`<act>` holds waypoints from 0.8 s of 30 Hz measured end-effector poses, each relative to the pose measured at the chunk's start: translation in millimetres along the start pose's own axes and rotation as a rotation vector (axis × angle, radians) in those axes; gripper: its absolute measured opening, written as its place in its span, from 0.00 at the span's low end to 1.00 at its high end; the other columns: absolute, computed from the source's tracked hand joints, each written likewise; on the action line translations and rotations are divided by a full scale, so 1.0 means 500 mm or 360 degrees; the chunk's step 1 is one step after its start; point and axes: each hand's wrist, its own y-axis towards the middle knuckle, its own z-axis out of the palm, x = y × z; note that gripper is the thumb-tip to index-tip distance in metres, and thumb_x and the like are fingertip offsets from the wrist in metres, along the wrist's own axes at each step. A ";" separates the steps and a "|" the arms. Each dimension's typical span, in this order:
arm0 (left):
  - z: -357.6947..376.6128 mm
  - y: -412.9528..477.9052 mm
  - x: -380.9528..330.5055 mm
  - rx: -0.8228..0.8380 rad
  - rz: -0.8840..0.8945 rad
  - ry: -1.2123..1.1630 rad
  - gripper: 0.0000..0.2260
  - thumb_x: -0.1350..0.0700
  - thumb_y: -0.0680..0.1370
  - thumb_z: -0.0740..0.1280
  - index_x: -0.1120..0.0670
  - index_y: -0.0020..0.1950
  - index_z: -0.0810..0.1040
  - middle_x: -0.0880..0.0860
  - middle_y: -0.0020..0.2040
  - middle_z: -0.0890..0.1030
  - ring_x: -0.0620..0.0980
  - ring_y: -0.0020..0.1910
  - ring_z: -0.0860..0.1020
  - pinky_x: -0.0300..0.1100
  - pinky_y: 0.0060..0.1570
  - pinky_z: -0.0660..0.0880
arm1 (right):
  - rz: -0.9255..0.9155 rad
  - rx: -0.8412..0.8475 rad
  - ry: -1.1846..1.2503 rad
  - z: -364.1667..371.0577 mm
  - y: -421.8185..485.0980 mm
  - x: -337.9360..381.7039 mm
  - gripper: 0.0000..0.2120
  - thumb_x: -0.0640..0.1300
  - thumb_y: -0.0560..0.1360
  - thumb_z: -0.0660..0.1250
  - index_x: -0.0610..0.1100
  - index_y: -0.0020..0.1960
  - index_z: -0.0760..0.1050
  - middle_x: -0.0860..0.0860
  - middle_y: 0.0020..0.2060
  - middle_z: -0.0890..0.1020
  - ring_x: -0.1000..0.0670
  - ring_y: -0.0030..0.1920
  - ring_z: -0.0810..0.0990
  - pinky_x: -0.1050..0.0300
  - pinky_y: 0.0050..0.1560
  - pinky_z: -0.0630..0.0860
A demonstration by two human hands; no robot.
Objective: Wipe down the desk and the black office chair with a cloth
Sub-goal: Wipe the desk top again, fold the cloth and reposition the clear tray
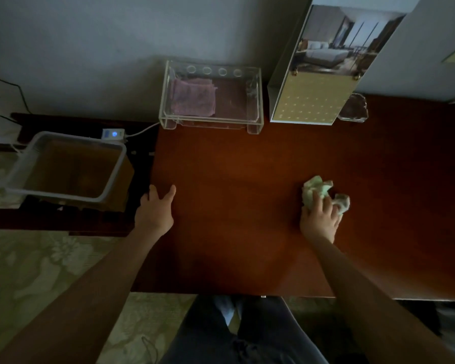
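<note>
The reddish-brown wooden desk fills the middle of the head view. A crumpled pale green cloth lies on its right half, and my right hand presses down on it with the fingers spread over it. My left hand rests on the desk's left edge, fingers relaxed and holding nothing. The black office chair is not in view.
A clear acrylic tray holding a folded pink cloth stands at the back of the desk against the wall. A tall printed box and a clear glass piece stand to its right. A white-lined bin sits left of the desk.
</note>
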 end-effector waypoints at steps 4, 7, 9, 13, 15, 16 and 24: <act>-0.015 0.001 -0.001 0.0095 0.0029 0.0078 0.35 0.58 0.78 0.61 0.43 0.77 0.44 0.61 0.77 0.45 0.63 0.73 0.55 0.55 0.65 0.68 | -0.0269 0.0124 -0.0209 0.040 -0.100 0.047 0.23 0.51 0.76 0.62 0.46 0.70 0.68 0.38 0.67 0.69 0.31 0.68 0.63 0.32 0.68 0.55; -0.028 0.003 -0.008 0.0179 0.0025 0.0111 0.35 0.59 0.78 0.61 0.45 0.78 0.43 0.62 0.76 0.44 0.65 0.72 0.56 0.55 0.64 0.69 | -0.0622 0.0260 -0.0332 0.058 -0.154 0.066 0.22 0.54 0.74 0.62 0.48 0.65 0.73 0.39 0.63 0.74 0.31 0.65 0.68 0.31 0.65 0.61; -0.037 0.003 -0.014 0.0236 0.0009 0.0132 0.34 0.60 0.79 0.59 0.46 0.78 0.43 0.63 0.76 0.43 0.65 0.72 0.57 0.55 0.64 0.69 | -0.0829 0.0363 -0.0422 0.052 -0.174 0.068 0.21 0.56 0.75 0.57 0.50 0.66 0.71 0.42 0.64 0.73 0.33 0.66 0.67 0.33 0.66 0.62; -0.049 0.009 -0.028 0.0297 -0.0035 0.0161 0.33 0.58 0.80 0.58 0.48 0.78 0.42 0.64 0.76 0.45 0.65 0.72 0.58 0.55 0.66 0.68 | -0.0983 0.0472 -0.0479 0.018 -0.152 0.066 0.22 0.53 0.77 0.58 0.54 0.71 0.61 0.49 0.69 0.64 0.42 0.70 0.59 0.41 0.68 0.61; -0.050 0.008 -0.041 0.0290 -0.0073 0.0156 0.32 0.57 0.80 0.58 0.50 0.78 0.43 0.65 0.75 0.49 0.64 0.71 0.60 0.54 0.65 0.69 | -0.0967 0.0518 -0.0432 -0.002 -0.141 0.072 0.22 0.53 0.77 0.60 0.55 0.70 0.62 0.51 0.68 0.65 0.44 0.69 0.60 0.44 0.66 0.64; -0.047 0.006 -0.048 0.0286 -0.0111 0.0151 0.32 0.56 0.80 0.58 0.51 0.78 0.43 0.65 0.75 0.50 0.63 0.71 0.61 0.54 0.65 0.69 | -0.0944 0.0569 -0.0400 -0.008 -0.138 0.078 0.22 0.53 0.77 0.60 0.54 0.70 0.62 0.51 0.67 0.66 0.44 0.68 0.61 0.44 0.66 0.65; -0.054 -0.022 -0.173 0.0475 0.0149 -0.0321 0.26 0.53 0.81 0.58 0.45 0.77 0.53 0.57 0.78 0.51 0.58 0.73 0.61 0.52 0.70 0.62 | -0.0479 0.1039 0.0591 -0.115 -0.069 0.111 0.13 0.40 0.75 0.67 0.46 0.58 0.70 0.51 0.51 0.74 0.53 0.49 0.74 0.63 0.43 0.71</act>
